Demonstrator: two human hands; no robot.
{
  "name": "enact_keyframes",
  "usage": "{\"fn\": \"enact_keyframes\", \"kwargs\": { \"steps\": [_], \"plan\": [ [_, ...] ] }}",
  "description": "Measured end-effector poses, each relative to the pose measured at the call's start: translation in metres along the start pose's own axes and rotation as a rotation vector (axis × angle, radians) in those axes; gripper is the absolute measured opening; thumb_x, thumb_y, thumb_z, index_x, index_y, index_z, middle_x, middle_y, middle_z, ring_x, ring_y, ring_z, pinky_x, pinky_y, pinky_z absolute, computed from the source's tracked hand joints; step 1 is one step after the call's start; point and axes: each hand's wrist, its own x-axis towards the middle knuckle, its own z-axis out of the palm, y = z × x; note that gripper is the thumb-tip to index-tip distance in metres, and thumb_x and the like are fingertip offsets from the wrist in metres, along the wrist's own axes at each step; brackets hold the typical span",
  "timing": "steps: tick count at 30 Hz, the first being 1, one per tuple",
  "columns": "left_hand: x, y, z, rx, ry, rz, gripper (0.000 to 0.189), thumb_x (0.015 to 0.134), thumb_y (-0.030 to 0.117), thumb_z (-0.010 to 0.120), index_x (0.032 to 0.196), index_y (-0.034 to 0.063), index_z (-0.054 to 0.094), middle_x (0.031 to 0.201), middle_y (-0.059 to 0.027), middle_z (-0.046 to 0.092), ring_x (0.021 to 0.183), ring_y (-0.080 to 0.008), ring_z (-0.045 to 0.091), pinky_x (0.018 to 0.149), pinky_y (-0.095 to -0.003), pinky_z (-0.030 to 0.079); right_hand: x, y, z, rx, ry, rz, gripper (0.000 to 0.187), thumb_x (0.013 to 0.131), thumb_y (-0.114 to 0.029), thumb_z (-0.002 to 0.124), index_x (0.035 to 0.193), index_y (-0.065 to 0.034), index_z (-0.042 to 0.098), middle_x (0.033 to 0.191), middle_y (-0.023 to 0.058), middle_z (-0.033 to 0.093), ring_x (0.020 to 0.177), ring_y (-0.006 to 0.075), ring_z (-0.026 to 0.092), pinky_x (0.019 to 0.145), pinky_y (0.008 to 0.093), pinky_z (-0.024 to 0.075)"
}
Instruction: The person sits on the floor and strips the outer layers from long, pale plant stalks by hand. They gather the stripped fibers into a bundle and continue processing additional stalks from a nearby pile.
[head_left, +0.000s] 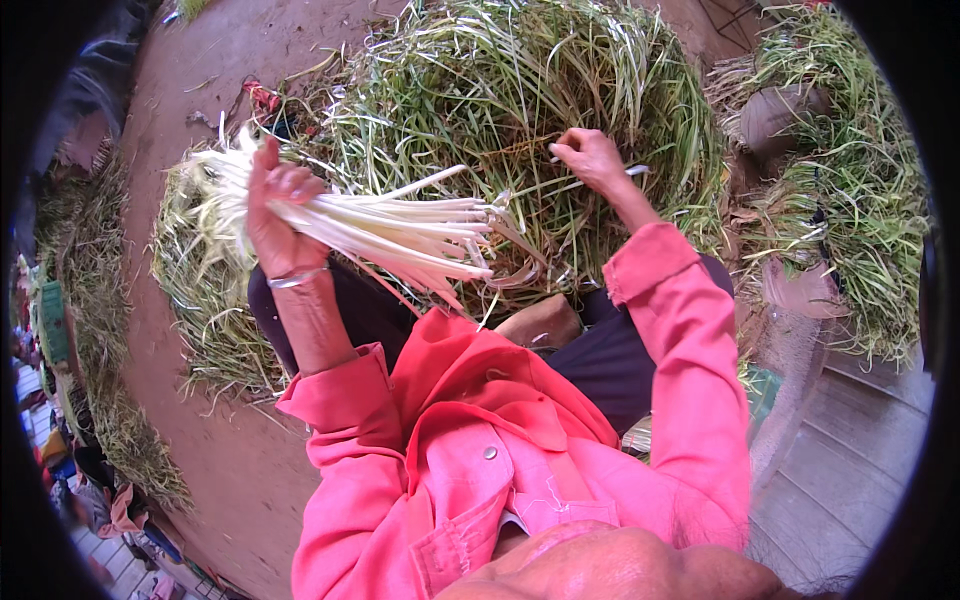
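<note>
My left hand is closed around a thick bundle of pale, whitish plant stalks. Their cut-looking ends fan out to the right over my lap, while the other ends stick out past my fist at the left. My right hand is over a large heap of green leafy stalks, thumb and fingers drawn together. Something small and white shows at its fingertips; whether it is a stalk or a nail is unclear. A pale stalk end shows beside my right wrist.
More cut greens lie at the right and along the far left. A red cloth scrap lies by the heap on the brown floor. Grey boards are at the lower right, near a green container.
</note>
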Motion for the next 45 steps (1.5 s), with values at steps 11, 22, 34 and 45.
{"fn": "enact_keyframes", "kwargs": {
  "steps": [11, 22, 34, 45],
  "plan": [
    [0.002, -0.05, 0.004, 0.396, 0.333, -0.09, 0.014, 0.084, 0.017, 0.066, 0.087, 0.0092, 0.055, 0.062, 0.004, 0.041, 0.054, -0.0084, 0.042, 0.051, -0.0229, 0.037, 0.003, -0.056, 0.026, 0.586, -0.248, -0.427, 0.02, 0.077, -0.021, 0.068, 0.077, -0.0017, 0.064, 0.056, -0.0015, 0.051, 0.051, 0.0043, 0.042, 0.045, 0.0261, 0.0332],
    [0.001, -0.087, -0.006, 0.643, 0.402, -0.156, 0.024, 0.08, 0.014, 0.069, 0.098, 0.0038, 0.057, 0.087, -0.0084, 0.065, 0.057, -0.0094, 0.054, 0.052, -0.0224, 0.045, -0.066, -0.089, 0.024, 0.415, -0.14, -0.414, 0.016, 0.078, -0.016, 0.066, 0.078, -0.0007, 0.065, 0.055, 0.0007, 0.05, 0.052, 0.0055, 0.041, 0.048, 0.0247, 0.0354],
    [-0.001, -0.103, -0.02, 0.787, 0.325, -0.288, 0.019, 0.073, 0.013, 0.075, 0.086, 0.0064, 0.063, 0.065, 0.0004, 0.057, 0.051, -0.0101, 0.053, 0.047, -0.0231, 0.042, -0.087, -0.1, 0.034, 0.334, 0.103, -0.647, 0.017, 0.074, -0.012, 0.069, 0.08, 0.0007, 0.061, 0.07, 0.0077, 0.055, 0.059, 0.0163, 0.052, 0.056, 0.0285, 0.0427],
    [-0.005, -0.106, -0.012, 0.816, 0.285, -0.256, 0.021, 0.071, 0.012, 0.078, 0.084, 0.0064, 0.063, 0.062, 0.0004, 0.057, 0.049, -0.0103, 0.053, 0.045, -0.0229, 0.04, -0.087, -0.111, 0.042, 0.446, 0.174, -0.601, 0.02, 0.082, -0.017, 0.066, 0.079, 0.0017, 0.059, 0.067, 0.0074, 0.054, 0.057, 0.0178, 0.05, 0.053, 0.0294, 0.0405]
  ]
}}
